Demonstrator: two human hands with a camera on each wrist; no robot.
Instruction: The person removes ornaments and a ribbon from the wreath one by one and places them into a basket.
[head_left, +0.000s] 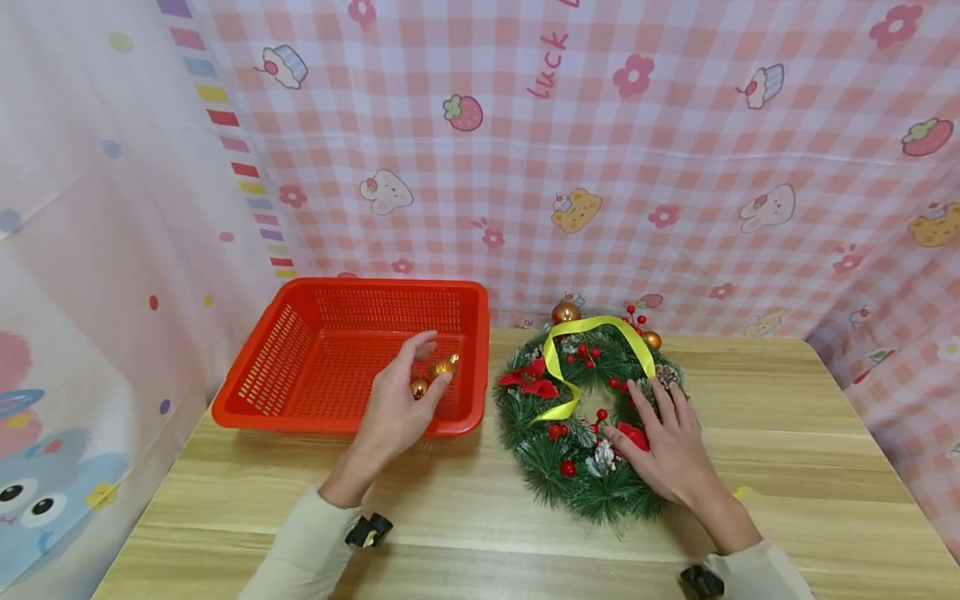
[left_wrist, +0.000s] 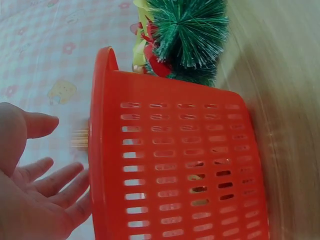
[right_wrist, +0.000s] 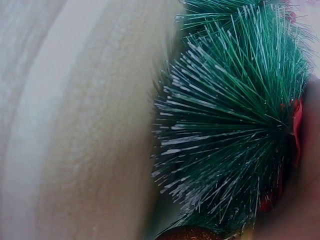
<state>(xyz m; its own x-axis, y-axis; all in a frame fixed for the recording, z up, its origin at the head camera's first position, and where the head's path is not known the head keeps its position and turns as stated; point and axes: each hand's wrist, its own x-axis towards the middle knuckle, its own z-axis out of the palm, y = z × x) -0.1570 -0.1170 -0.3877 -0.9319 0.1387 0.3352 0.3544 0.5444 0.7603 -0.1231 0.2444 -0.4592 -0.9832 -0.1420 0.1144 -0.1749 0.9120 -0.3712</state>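
My left hand is over the right part of a red plastic basket, thumb and fingers spread apart. Below and beside its fingertips are a gold ball ornament and a glittery gold ornament. In the left wrist view the hand shows relaxed fingers by the basket rim, and a blurred gold piece appears beyond them. My right hand rests on a green wreath, its fingers nearly straight over the right side. Pine needles fill the right wrist view.
A yellow ribbon loops across the wreath, which carries red berries, red flowers and pinecones. Gold balls sit at its far edge. Both basket and wreath stand on a wooden table, with a checked curtain behind.
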